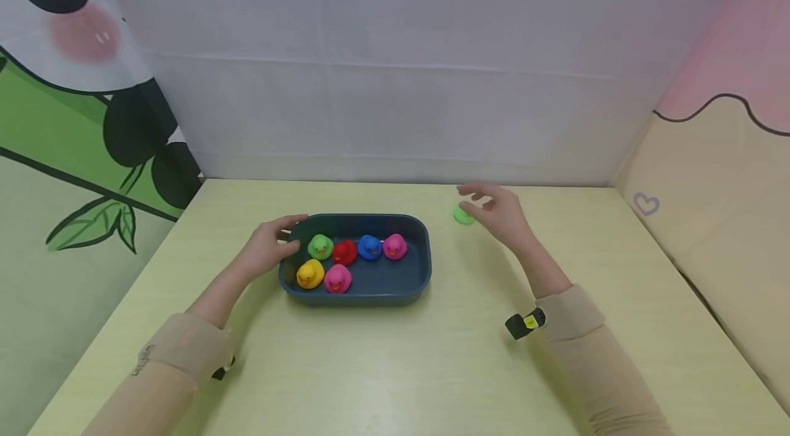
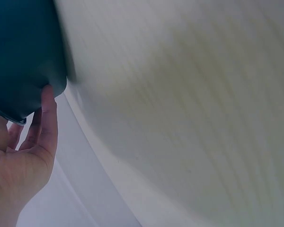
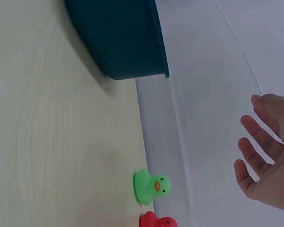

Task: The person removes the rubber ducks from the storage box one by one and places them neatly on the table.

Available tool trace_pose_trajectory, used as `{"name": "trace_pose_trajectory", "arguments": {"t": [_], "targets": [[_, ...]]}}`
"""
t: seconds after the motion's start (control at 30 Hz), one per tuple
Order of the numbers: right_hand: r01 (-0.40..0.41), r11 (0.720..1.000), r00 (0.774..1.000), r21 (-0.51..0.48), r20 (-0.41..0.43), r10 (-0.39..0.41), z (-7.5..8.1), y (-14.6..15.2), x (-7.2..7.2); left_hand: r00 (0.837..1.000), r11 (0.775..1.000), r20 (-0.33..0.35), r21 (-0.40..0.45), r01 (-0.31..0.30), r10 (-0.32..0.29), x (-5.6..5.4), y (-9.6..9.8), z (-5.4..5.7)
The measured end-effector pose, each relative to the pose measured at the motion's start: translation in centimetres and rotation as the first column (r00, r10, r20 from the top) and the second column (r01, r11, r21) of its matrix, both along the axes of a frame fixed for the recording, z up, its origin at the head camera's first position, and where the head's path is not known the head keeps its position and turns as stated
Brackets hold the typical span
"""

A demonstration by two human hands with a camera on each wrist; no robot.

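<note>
My left hand (image 1: 267, 248) holds the left end of a dark blue tray (image 1: 395, 299), thumb over the rim and fingers along the outer wall. Inside the tray sit rubber ducks: a green duck (image 1: 320, 247), a red duck (image 1: 344, 252), a blue duck (image 1: 369, 247), a yellow duck (image 1: 310, 274) and two pink ones. Right of the tray, my right hand (image 1: 496, 213) hovers with spread, slightly bent fingers and nothing in them. Another green duck (image 3: 150, 187) stands on the table close by it, partly covered in the head view. Beside that duck is a second red duck (image 3: 157, 220), hidden in the head view.
The pale wooden table (image 1: 382, 367) meets a white cloth backdrop (image 1: 395, 79) behind the tray. Printed cloth panels flank it, a green one (image 1: 80, 168) at left and a pink and cream one (image 1: 728, 168) at right.
</note>
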State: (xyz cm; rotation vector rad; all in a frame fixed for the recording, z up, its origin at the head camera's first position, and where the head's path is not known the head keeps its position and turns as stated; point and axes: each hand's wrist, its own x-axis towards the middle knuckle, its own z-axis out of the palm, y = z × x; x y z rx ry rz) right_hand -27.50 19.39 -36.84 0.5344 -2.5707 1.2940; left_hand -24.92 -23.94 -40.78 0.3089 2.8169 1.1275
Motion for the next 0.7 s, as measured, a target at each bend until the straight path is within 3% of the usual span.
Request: {"name": "trace_pose_trajectory", "arguments": {"t": [0.33, 0.7], "targets": [[-0.07, 0.994, 0.997, -0.087, -0.024, 0.068, -0.7, -2.7, 1.3, 1.0, 1.0, 0.01, 0.0, -0.008, 0.008, 0.0, 0.1, 0.3], [-0.057, 0.995, 0.998, -0.076, 0.02, 0.059, -2.5, -5.3, 2.0, 0.999, 1.0, 0.031, 0.009, -0.015, 0.014, 0.0, 0.1, 0.1]]}}
